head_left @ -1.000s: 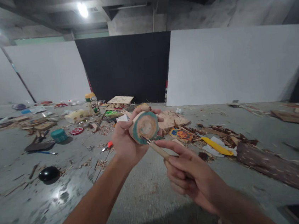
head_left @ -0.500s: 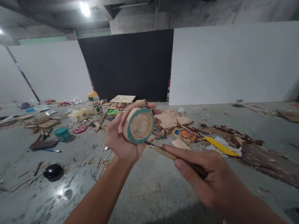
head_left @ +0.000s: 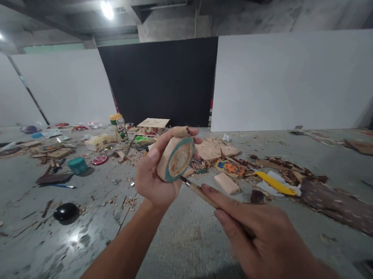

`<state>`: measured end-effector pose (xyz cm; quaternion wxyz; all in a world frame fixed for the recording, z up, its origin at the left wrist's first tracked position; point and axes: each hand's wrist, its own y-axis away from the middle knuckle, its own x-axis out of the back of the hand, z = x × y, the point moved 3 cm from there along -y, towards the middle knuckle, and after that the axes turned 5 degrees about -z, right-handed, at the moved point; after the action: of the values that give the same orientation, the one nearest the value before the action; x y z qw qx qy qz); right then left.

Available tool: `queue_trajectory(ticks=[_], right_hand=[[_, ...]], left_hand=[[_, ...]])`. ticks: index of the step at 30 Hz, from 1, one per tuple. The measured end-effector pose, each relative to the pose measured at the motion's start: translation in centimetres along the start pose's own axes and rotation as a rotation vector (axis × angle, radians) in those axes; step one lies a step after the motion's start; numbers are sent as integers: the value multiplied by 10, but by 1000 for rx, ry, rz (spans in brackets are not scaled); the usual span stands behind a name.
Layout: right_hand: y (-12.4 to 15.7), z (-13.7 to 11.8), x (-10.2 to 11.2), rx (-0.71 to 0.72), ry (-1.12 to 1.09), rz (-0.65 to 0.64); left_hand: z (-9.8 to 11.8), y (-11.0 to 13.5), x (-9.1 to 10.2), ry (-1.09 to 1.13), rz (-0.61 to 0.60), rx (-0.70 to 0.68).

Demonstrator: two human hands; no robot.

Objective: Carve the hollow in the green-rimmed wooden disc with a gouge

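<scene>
My left hand [head_left: 153, 178] holds up a round wooden piece [head_left: 178, 157] with a teal ring painted around its hollowed face. The piece is tilted, its face turned to the right, and a small knob sticks up at its top. In my right hand [head_left: 258, 225] is a carving tool [head_left: 198, 191] with a wooden handle and a short metal tip, gripped like a pen. That tip is at the lower edge of the teal ring, apparently touching it. Below, on the floor, lies a pale wooden block [head_left: 226, 183].
Wood shavings and bark scraps [head_left: 286, 167] litter the floor. A yellow-handled tool [head_left: 275, 183] lies at right, near a long bark strip [head_left: 354, 215]. At left are a black rounded object [head_left: 65, 212], a teal jar [head_left: 77, 165] and a red lid [head_left: 100, 160]. Panels [head_left: 162, 84] stand behind.
My left hand has turned the wooden piece, so its face now points more to the right. My right hand has shifted slightly left and down, and the tool tip stays at the lower rim.
</scene>
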<state>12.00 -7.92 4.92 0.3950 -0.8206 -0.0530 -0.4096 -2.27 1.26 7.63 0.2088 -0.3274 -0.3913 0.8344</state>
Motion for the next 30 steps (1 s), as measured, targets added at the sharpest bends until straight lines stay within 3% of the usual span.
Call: queue_trajectory(ticks=[3,7,13,20,26,30], right_hand=[[4,-2,-3,9,-25,-16],[0,0,1,-88,-118,-53],[-7,4,4,-211,-238,-60],[0,-2,-6,-209,-309,-99],[-6,7,-5,-159,-287,-70],[-3,14,-9,-75,-231,-63]], left_hand=[[0,2,-1,-19,27,40],[-2,5,0,-1,107,95],[-7,4,3,37,71,80],[-10,4,3,-136,-3,70],[-6,0,0,5,70,107],[-1,-3,-10,123,25,164]])
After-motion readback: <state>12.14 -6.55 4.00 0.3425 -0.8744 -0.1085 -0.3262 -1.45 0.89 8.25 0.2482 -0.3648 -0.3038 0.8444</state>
